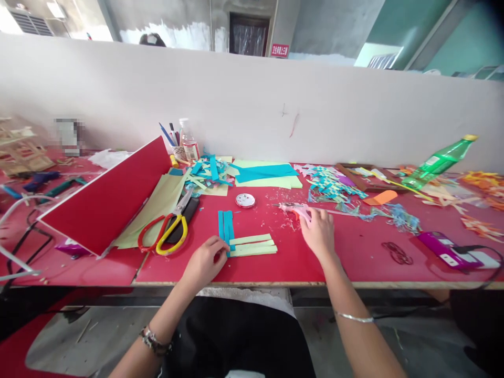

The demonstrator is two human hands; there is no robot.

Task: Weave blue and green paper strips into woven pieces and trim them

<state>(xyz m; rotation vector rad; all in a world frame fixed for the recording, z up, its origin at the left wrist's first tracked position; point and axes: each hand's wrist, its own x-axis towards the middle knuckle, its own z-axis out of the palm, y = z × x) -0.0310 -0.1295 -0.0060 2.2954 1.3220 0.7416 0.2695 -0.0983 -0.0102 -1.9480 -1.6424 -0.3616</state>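
My left hand point(208, 258) rests at the table's front, thumb and fingertips pinched together on the lower end of the blue paper strips point(225, 227). Pale green paper strips point(254, 245) run to the right from there, crossing the blue ones at the corner. To the right, my right hand point(319, 231) is wrapped round a pink hot glue gun point(301, 210), its nozzle pointing left above the red table. A round white lid point(245, 200) with dark specks lies between the strips and the paper sheets.
Left of my hands lie red-and-yellow scissors point(172, 231) beside a leaning red board point(114, 202). Behind are cut paper scraps point(210, 173) and blue and green sheets point(265, 173). On the right are woven paper point(334, 182), a green bottle point(439, 163) and a purple power strip point(449, 252).
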